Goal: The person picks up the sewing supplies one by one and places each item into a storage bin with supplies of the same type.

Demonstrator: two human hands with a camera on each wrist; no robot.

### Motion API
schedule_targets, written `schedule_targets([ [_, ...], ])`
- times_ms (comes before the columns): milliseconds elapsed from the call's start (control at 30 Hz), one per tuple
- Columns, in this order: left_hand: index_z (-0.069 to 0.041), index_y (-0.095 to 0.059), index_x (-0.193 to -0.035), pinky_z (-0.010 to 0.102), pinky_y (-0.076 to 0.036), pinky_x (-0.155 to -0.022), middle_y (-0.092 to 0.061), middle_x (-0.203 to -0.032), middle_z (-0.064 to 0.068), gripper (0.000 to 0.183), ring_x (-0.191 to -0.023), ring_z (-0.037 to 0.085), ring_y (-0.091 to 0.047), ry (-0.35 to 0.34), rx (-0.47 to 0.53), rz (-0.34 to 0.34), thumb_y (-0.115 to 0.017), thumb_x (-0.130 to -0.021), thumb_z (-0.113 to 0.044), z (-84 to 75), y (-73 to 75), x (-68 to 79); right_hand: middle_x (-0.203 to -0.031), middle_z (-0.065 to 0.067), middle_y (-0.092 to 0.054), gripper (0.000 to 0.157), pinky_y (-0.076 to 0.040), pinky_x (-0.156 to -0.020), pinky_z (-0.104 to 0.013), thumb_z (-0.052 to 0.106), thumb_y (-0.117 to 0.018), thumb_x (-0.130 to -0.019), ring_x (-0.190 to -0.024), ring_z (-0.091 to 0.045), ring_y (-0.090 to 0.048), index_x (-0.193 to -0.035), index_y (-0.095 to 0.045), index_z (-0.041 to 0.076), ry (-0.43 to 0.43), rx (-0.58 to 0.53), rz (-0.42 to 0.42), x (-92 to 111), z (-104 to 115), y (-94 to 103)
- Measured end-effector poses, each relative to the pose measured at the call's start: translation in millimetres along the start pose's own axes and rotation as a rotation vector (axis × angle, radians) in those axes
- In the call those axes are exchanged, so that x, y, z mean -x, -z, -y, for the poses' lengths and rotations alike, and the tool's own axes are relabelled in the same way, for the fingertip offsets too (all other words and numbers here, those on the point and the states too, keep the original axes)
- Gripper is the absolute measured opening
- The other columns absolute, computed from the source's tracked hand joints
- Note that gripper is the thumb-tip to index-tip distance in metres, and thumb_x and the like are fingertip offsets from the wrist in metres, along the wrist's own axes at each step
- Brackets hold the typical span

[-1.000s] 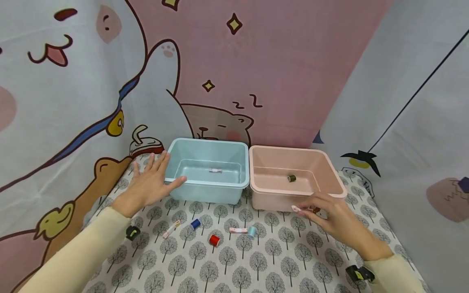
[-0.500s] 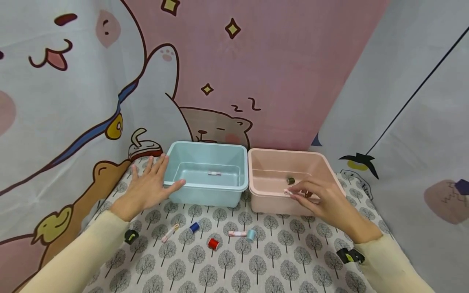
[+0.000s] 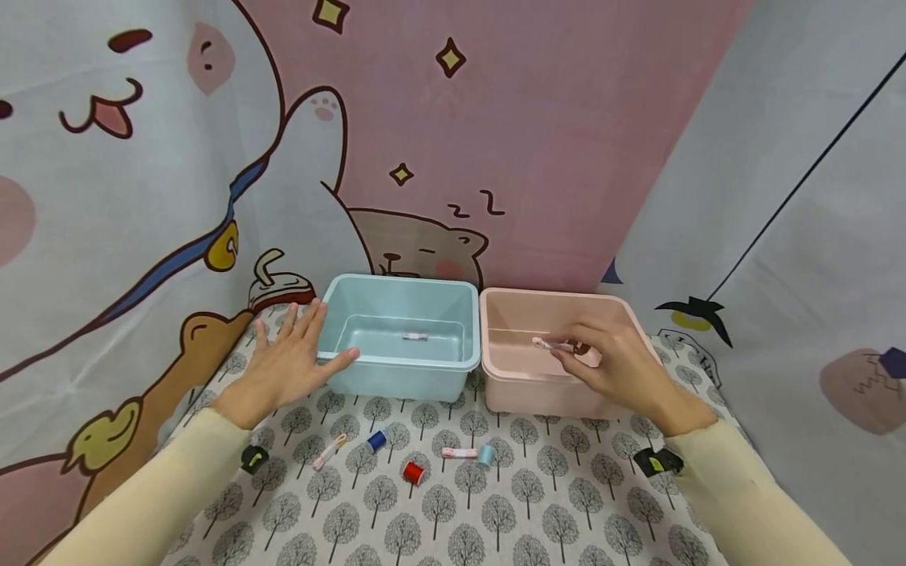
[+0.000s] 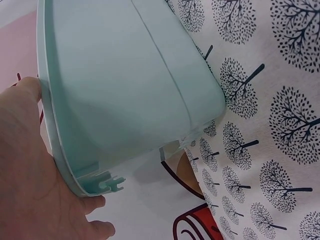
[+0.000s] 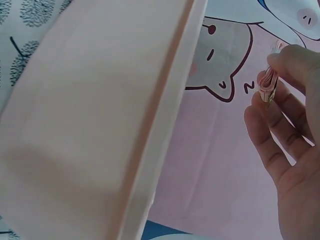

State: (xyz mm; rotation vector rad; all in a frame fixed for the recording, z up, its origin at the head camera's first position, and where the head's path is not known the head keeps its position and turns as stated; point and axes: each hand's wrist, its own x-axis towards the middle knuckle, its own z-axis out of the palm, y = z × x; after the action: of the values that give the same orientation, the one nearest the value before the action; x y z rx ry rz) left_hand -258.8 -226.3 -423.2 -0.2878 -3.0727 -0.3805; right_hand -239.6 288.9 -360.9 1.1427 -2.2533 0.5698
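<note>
Held strip (image 5: 269, 85) — folded, pale pink.

Head view facing forward and down, wrist views close up, blue bin (image 3: 396, 379) shared with left, pink bin (image 3: 538, 397) with right

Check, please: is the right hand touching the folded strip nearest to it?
Touching. The right wrist view shows the right hand pinching the folded strip, thumb across it.
</note>
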Motion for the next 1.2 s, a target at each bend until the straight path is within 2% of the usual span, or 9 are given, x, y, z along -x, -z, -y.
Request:
schedule_targets([
  [167, -0.007, -0.006, -0.188, 0.09, 0.019, -0.133, 0.002, -0.198, 0.014, 0.121, -0.182, 0.053, 0.004, -0.002, 0.0, 0.002, -0.038, -0.109, -0.093, -0.4, 0.8, 0.5, -0.108, -0.001, -0.089, 0.03, -0.067, -0.074, -0.026, -0.003, -0.096, -0.089, -0.083, -0.013, -0.079, -0.116, -0.091, 0.01, 0.028, 0.014, -0.002, -15.4, -6.4, -0.4],
  [333, -0.007, -0.006, -0.188, 0.089, 0.02, -0.133, 0.002, -0.198, 0.014, 0.121, -0.183, 0.053, 0.004, -0.002, 0.001, -0.003, -0.037, -0.109, -0.093, 0.1, 0.6, 0.4, -0.107, 0.003, -0.089, 0.032, -0.064, -0.069, -0.024, 0.003, -0.097, -0.091, -0.079, -0.009, -0.079, -0.12, -0.091, 0.016, 0.019, 0.075, 0.005, -27.4, -9.3, -2.3],
  [567, -0.008, -0.007, -0.188, 0.09, 0.019, -0.133, 0.0, -0.198, 0.015, 0.121, -0.182, 0.053, 0.003, -0.007, -0.01, -0.002, -0.035, -0.108, -0.094, 1.7, -1.7, -0.5, -0.099, 0.007, -0.083, 0.022, -0.061, -0.061, -0.028, 0.018, -0.096, -0.098, -0.076, -0.006, -0.076, -0.119, -0.09, 0.021, -0.067, 0.16, 0.042, -39.0, -9.3, -7.4],
  [700, -0.007, -0.007, -0.188, 0.09, 0.019, -0.133, 0.0, -0.198, 0.015, 0.121, -0.182, 0.053, 0.003, -0.008, -0.011, -0.003, -0.035, -0.109, -0.094, 2.0, -1.7, -0.2, -0.101, 0.006, -0.083, 0.02, -0.063, -0.065, -0.03, 0.017, -0.093, -0.101, -0.082, -0.007, -0.075, -0.12, -0.091, 0.02, -0.113, 0.1, 0.068, -48.2, -11.1, -11.3],
  [833, -0.007, -0.008, -0.188, 0.09, 0.019, -0.133, 0.0, -0.198, 0.015, 0.121, -0.182, 0.053, 0.003, -0.008, -0.011, -0.005, -0.036, -0.109, -0.093, 1.4, -1.1, 0.0, -0.105, -0.002, -0.086, 0.019, -0.069, -0.073, -0.038, 0.008, -0.092, -0.1, -0.086, -0.014, -0.077, -0.119, -0.09, 0.011, -0.093, 0.003, 0.067, -59.2, -15.5, -17.7],
  [933, -0.007, -0.008, -0.188, 0.09, 0.018, -0.133, -0.001, -0.198, 0.015, 0.121, -0.182, 0.053, 0.002, -0.007, -0.013, -0.006, -0.036, -0.109, -0.093, 0.7, -0.6, 0.3, -0.105, -0.005, -0.087, 0.019, -0.07, -0.073, -0.041, 0.003, -0.092, -0.098, -0.085, -0.017, -0.078, -0.117, -0.089, 0.008, -0.076, -0.035, 0.054, -67.7, -18.8, -23.4],
  [1100, -0.007, -0.008, -0.188, 0.091, 0.018, -0.133, -0.001, -0.197, 0.015, 0.12, -0.182, 0.053, 0.002, -0.003, -0.013, -0.003, -0.036, -0.109, -0.093, -0.9, -0.5, 1.1, -0.102, -0.005, -0.086, 0.018, -0.07, -0.072, -0.044, 0.003, -0.092, -0.098, -0.083, -0.018, -0.078, -0.116, -0.09, 0.008, -0.077, -0.069, 0.056, -82.6, -19.6, -31.9],
  [1200, -0.007, -0.008, -0.188, 0.091, 0.018, -0.133, -0.001, -0.197, 0.016, 0.12, -0.182, 0.054, 0.002, -0.004, -0.015, -0.004, -0.035, -0.109, -0.093, -1.8, -0.5, 1.0, -0.1, -0.003, -0.085, 0.017, -0.069, -0.072, -0.041, 0.005, -0.091, -0.1, -0.083, -0.016, -0.077, -0.116, -0.091, 0.01, -0.091, -0.062, 0.076, -90.5, -19.9, -37.0],
])
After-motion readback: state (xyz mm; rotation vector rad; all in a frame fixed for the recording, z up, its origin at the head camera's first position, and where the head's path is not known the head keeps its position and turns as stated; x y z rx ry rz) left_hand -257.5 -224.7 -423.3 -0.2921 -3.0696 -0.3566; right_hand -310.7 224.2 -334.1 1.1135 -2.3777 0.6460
